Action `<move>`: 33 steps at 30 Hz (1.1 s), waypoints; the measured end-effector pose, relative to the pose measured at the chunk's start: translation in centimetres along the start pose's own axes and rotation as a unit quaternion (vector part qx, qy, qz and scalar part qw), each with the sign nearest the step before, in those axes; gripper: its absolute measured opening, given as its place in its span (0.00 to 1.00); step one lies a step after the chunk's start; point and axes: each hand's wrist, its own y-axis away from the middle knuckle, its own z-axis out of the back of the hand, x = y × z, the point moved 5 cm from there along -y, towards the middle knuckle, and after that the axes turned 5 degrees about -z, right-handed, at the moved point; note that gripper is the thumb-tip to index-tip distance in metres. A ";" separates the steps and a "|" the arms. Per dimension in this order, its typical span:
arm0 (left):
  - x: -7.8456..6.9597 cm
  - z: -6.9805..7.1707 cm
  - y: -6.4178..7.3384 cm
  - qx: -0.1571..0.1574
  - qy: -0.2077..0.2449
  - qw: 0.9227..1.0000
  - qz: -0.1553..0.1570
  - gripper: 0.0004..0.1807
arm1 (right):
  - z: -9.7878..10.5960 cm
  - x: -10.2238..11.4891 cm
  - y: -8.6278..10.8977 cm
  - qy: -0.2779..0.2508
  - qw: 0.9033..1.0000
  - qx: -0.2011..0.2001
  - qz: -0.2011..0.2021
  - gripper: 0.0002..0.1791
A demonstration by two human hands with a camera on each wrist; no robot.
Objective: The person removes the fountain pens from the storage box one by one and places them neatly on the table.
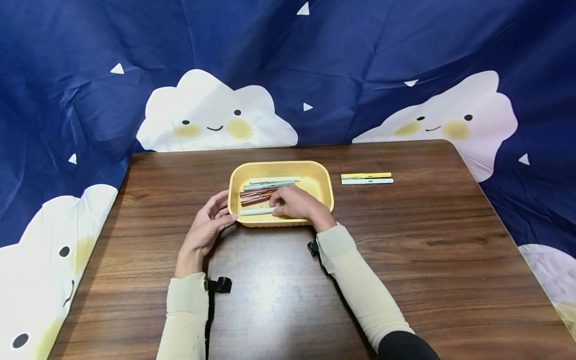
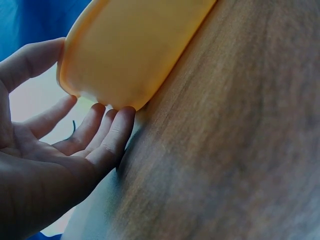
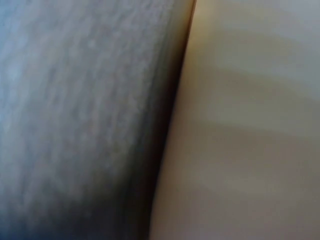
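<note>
A yellow tray [image 1: 321, 187] stands on the table with several pens in it. At its left end is my left hand [image 1: 209, 225], the thumb at the front corner of the rim and the fingertips against the outer wall; the left wrist view shows these fingers nearly straight along the tray wall [image 2: 135, 55]. My right hand [image 1: 294, 202] reaches over the front rim and pinches the right end of a pale pen [image 1: 254, 212] lying at the front of the tray. Behind it lie dark red pens [image 1: 252, 201], a light green pen [image 1: 265, 185] and a white pen [image 1: 270, 180].
Right of the tray, a yellow pen [image 1: 378, 175] and a pale pen [image 1: 378, 181] lie side by side on the wooden table [image 1: 414, 240]. A blue curtain [image 1: 333, 50] with clouds hangs behind the table. The right wrist view is blurred, with the tray wall [image 3: 240, 150] filling its right half.
</note>
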 end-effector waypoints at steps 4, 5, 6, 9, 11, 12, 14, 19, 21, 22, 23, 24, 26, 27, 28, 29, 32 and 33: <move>0.1 0.0 0.1 0.000 0.000 1.000 0.000 0.41 | 0.0 0.1 0.1 -0.001 1.000 -0.001 0.004 0.02; 0.1 0.0 0.1 0.000 0.000 1.000 -0.001 0.41 | 0.0 0.1 0.1 0.001 1.000 -0.003 0.003 0.02; 0.1 0.0 0.1 0.000 0.001 1.000 -0.001 0.41 | 0.0 0.1 0.1 0.002 1.000 -0.005 0.000 0.01; 0.1 0.1 0.1 0.000 0.003 1.000 -0.001 0.41 | 0.0 0.0 0.2 0.011 1.000 -0.007 -0.001 0.02; 0.1 0.1 0.1 0.000 0.005 1.000 -0.002 0.41 | 0.0 0.1 0.2 0.016 1.000 -0.008 0.001 0.02; 0.1 0.1 0.1 0.000 0.006 1.000 -0.003 0.41 | 0.0 0.1 0.2 0.018 1.000 -0.010 0.002 0.02; 0.1 0.2 0.0 -0.001 0.008 1.000 -0.004 0.41 | 0.1 0.1 0.3 0.019 1.000 -0.016 0.004 0.02; 0.2 0.3 0.1 -0.003 0.008 1.000 -0.001 0.41 | 0.4 0.1 0.5 0.004 1.000 -0.027 0.001 0.05; 0.2 0.3 0.1 -0.003 0.006 1.000 0.000 0.41 | 0.5 0.0 0.5 0.000 1.000 -0.029 0.002 0.06; 0.2 0.2 0.1 -0.003 0.004 1.000 0.000 0.41 | 0.5 0.0 0.6 -0.002 1.000 -0.030 0.001 0.07; 0.2 0.2 0.1 -0.004 0.005 1.000 0.001 0.41 | 0.6 0.1 0.6 -0.003 1.000 -0.031 0.002 0.07; 0.2 0.2 0.1 -0.003 0.004 1.000 0.001 0.42 | 0.7 0.1 0.7 -0.004 0.999 -0.033 0.003 0.08; 0.2 0.2 0.1 -0.003 0.004 1.000 0.000 0.42 | 1.0 0.2 0.8 -0.007 0.999 -0.038 0.004 0.08; 0.2 0.2 0.1 -0.002 0.004 1.000 -0.001 0.42 | 1.2 0.3 0.9 -0.008 0.999 -0.041 0.006 0.08; 0.3 0.2 0.1 -0.002 0.003 1.000 -0.001 0.42 | 1.4 0.4 0.9 -0.008 0.999 -0.045 0.007 0.08; 0.3 0.2 0.0 -0.003 0.004 1.000 -0.001 0.42 | 1.6 0.5 1.0 -0.008 0.999 -0.049 0.011 0.08; 0.3 0.2 -0.1 -0.002 0.003 1.000 -0.001 0.42 | 2.0 0.5 1.2 -0.004 0.998 -0.060 0.018 0.07; 0.3 0.2 0.0 -0.002 0.002 1.000 0.000 0.42 | 2.1 0.4 1.3 -0.004 0.998 -0.063 0.021 0.07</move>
